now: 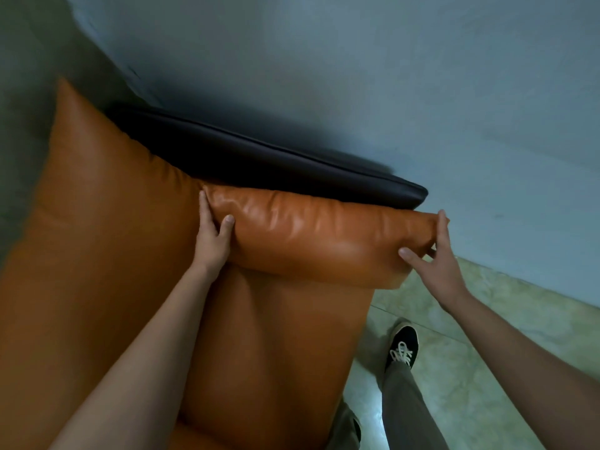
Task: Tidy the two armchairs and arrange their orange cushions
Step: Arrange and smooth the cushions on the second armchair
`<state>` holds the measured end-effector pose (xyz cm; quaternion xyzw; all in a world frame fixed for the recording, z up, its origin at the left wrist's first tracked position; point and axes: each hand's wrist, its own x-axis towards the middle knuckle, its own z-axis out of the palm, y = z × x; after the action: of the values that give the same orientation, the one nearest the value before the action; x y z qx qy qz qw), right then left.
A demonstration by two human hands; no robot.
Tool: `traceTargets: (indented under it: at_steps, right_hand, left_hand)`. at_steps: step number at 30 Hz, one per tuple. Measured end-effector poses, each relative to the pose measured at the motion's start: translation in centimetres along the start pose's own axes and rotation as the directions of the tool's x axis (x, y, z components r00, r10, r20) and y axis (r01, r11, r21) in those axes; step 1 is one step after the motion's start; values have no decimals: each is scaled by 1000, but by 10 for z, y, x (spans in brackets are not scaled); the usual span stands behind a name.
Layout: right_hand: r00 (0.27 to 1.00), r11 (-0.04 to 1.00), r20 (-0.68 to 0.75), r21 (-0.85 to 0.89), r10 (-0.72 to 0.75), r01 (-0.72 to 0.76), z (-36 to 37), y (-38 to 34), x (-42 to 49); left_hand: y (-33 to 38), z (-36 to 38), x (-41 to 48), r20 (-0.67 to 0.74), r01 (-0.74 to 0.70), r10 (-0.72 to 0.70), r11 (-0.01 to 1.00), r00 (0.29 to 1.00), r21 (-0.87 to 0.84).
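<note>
The left arm reaches up from 7 o'clock, and the left hand point(212, 237) sits at 9 o'clock of the picture's middle. It pinches the near end of the long orange cushion point(311, 237), with the thumb pressed on the cushion's front face and a straight finger pushed into the crease behind it; the other fingers are hidden. The right arm comes in from 4 o'clock. The right hand point(433, 254), at 3 o'clock, grips the opposite end, its thumb spread wide onto the front face and its fingers hooked over the end. The cushion lies between the two hands as a glossy, wrinkled leather roll. It rests along the black armrest point(292, 167) at 12 o'clock and overhangs the orange seat cushion point(279, 352) at 6 o'clock. A larger orange back cushion point(104, 196) stands at 9 o'clock, touching the long one's left end. At 5 o'clock a black shoe point(402, 344) with white laces stands on the pale tiled floor point(480, 336).
</note>
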<state>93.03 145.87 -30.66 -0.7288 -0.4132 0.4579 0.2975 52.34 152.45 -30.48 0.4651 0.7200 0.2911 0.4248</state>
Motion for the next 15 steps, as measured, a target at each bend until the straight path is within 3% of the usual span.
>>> traceTargets:
  at_steps: [3, 5, 10, 15]
  right_hand:
    - [994, 982, -61, 171, 95, -83, 3, 15, 0]
    - [986, 945, -23, 290, 168, -154, 10, 22, -4]
    - [979, 900, 55, 385, 197, -202, 20, 21, -6]
    - [982, 871, -26, 465, 189, -156, 35, 18, -15]
  left_hand:
    - [-1, 7, 23, 7, 66, -66, 998, 998, -5]
    - [-4, 6, 37, 48, 80, -79, 997, 996, -8]
    - [-10, -3, 53, 193, 68, -54, 996, 980, -64]
    - [-12, -1, 66, 173, -1, 25, 990, 985, -138]
